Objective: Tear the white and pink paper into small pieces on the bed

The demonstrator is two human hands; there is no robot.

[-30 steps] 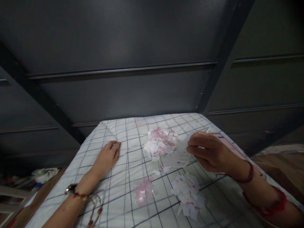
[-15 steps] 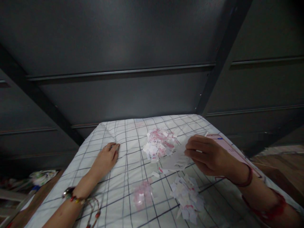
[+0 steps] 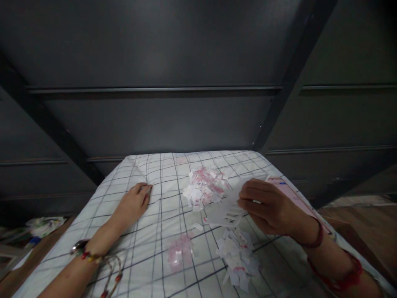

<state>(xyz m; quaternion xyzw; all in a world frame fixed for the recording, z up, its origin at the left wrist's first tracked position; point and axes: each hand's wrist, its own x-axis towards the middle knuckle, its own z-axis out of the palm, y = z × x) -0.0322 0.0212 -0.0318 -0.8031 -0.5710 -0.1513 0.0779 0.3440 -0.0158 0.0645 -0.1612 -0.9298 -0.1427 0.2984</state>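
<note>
My left hand (image 3: 134,203) lies on the checked cloth at the left, fingers loosely together and holding nothing. My right hand (image 3: 268,207) is closed on a white sheet of paper (image 3: 223,213), pinching its right side. Dark printed marks show at the sheet's lower edge. Just left of the sheet is a heap of small white and pink paper pieces (image 3: 204,186). Below the sheet lies a second pile of mostly white paper scraps (image 3: 238,256). A patch of pink, shiny pieces (image 3: 180,252) sits nearer me, left of that pile.
A white checked cloth (image 3: 149,248) covers the surface. Partly behind my right hand lies a pink-screened phone or tablet (image 3: 293,194). Dark grey panels (image 3: 161,124) stand at the far edge. Items (image 3: 43,227) lie lower down at the far left.
The view has shifted slightly, moving both hands a little left in the picture. Printed marks on the sheet now show more clearly. My right hand keeps its hold; my left stays resting.
</note>
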